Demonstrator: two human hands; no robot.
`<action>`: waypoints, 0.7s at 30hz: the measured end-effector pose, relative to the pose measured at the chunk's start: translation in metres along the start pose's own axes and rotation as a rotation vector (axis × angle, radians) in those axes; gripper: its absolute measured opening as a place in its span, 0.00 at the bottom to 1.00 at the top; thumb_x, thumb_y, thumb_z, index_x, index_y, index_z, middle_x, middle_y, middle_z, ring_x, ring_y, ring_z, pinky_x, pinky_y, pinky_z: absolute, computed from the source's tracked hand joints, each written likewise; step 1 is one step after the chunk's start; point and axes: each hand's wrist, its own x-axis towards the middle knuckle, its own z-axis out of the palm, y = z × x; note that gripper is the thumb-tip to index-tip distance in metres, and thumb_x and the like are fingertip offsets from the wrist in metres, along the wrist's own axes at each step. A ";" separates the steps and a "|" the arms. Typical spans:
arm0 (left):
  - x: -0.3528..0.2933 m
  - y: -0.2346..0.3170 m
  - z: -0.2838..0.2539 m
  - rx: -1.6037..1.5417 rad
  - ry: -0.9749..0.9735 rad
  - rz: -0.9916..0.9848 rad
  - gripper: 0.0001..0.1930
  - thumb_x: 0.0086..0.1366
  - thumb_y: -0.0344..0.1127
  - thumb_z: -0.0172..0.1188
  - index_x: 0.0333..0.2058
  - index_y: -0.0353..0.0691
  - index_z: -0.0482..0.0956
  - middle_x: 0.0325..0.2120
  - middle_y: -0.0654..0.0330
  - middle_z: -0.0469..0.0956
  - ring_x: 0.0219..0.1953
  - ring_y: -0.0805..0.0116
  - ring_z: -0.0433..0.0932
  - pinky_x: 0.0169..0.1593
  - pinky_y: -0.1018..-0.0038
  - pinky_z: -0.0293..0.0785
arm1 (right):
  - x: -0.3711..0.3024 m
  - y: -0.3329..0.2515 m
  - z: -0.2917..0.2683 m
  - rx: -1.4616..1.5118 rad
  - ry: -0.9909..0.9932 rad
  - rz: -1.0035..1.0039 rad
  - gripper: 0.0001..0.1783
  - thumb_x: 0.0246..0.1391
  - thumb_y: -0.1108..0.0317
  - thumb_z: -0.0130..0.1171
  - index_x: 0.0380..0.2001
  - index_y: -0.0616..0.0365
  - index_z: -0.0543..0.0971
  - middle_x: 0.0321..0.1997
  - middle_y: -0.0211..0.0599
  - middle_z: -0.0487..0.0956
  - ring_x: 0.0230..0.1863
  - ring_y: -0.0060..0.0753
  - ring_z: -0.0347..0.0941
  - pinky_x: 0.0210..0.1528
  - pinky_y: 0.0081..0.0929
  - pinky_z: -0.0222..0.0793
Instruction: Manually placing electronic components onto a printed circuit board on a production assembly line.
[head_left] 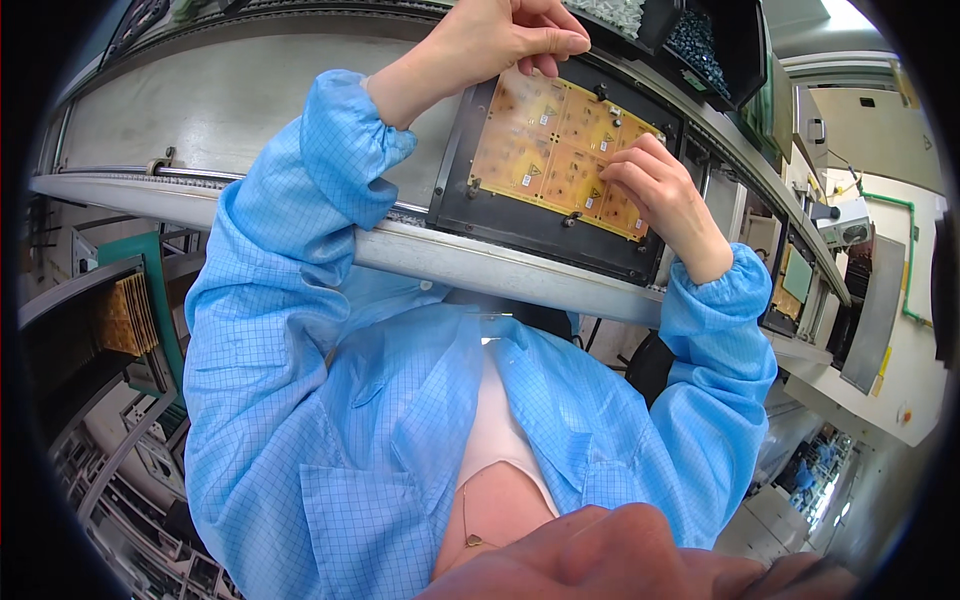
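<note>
A yellow circuit board panel [545, 150], divided into several sections, lies in a black carrier frame [470, 225] in front of me. Over the panel's far left corner is my left hand [510, 38], its thumb and fingers drawn together in a pinch. Whatever it may hold is too small or hidden to make out. My right hand [662, 188] is at the panel's right part, fingertips bunched close to its surface. Those fingers are closed too, and they hide anything between them. Small black clamps [572, 219] sit along the panel's edges.
Beyond the carrier stand a black bin of small white parts [618, 14] and another with dark bluish parts [697, 45]. A metal rail [500, 262] runs along my side. Rightward on the line sits another carrier with a green board [797, 275]. Boards stand in a rack [125, 315] at left.
</note>
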 end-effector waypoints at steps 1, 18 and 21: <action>0.000 -0.002 0.000 -0.033 -0.016 -0.042 0.09 0.64 0.35 0.65 0.37 0.34 0.84 0.25 0.62 0.82 0.25 0.78 0.78 0.27 0.82 0.73 | 0.000 0.000 0.001 -0.001 0.003 0.001 0.11 0.42 0.78 0.66 0.32 0.63 0.79 0.35 0.37 0.78 0.39 0.40 0.73 0.41 0.31 0.75; -0.006 -0.010 0.007 0.145 -0.045 0.000 0.08 0.64 0.36 0.64 0.36 0.38 0.85 0.25 0.63 0.81 0.26 0.73 0.79 0.30 0.76 0.74 | 0.000 -0.029 0.013 -0.097 0.103 0.283 0.09 0.44 0.80 0.65 0.31 0.62 0.78 0.30 0.40 0.77 0.37 0.43 0.74 0.39 0.33 0.73; -0.010 -0.011 0.006 0.171 -0.086 0.031 0.11 0.65 0.40 0.65 0.38 0.38 0.85 0.24 0.66 0.80 0.26 0.80 0.76 0.31 0.80 0.72 | 0.002 -0.024 0.004 0.029 0.062 0.264 0.08 0.47 0.79 0.65 0.32 0.61 0.79 0.31 0.39 0.79 0.36 0.42 0.75 0.39 0.32 0.73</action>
